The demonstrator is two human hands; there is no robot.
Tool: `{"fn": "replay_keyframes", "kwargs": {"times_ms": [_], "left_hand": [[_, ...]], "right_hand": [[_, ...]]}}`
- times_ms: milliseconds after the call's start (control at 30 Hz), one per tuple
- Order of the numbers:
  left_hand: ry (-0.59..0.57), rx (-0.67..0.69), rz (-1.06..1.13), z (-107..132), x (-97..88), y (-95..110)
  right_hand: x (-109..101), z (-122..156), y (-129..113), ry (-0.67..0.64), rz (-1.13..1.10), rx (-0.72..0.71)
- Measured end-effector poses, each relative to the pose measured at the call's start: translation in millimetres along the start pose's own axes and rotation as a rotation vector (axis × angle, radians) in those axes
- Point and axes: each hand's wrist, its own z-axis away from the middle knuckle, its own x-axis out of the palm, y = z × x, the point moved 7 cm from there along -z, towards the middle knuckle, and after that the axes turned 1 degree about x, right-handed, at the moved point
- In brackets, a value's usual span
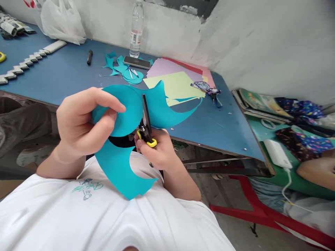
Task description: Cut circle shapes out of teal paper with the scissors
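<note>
My left hand (83, 122) pinches a sheet of teal paper (125, 115) with curved cut edges, thumb on top and fingers curled beneath. My right hand (157, 150) grips black scissors with yellow handles (146, 125), whose blades point up into the paper near its middle. Both hands are held above my lap, in front of the table's near edge. A lower flap of the teal paper hangs down over my white shirt.
The blue table (214, 125) carries teal scraps (123, 68), a phone (136, 62), a water bottle (136, 29), a black marker (89, 56), stacked coloured sheets (175, 78), keys (206, 88) and folded white paper strips (26, 62). A red stool frame (251, 205) stands below right.
</note>
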Motion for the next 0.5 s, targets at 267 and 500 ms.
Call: {"fn": "replay_keyframes", "kwargs": {"times_ms": [267,500], "left_hand": [[0.173,0.436,0.181,-8.8,5.4,-14.0],[0.199,0.444,0.15,-8.7,2.1,-16.6]], "right_hand": [[2.6,0.2,-5.0,-0.032,-0.009,-0.023],[2.6,-1.1,-3.7,-0.017,-0.007,-0.043]]}}
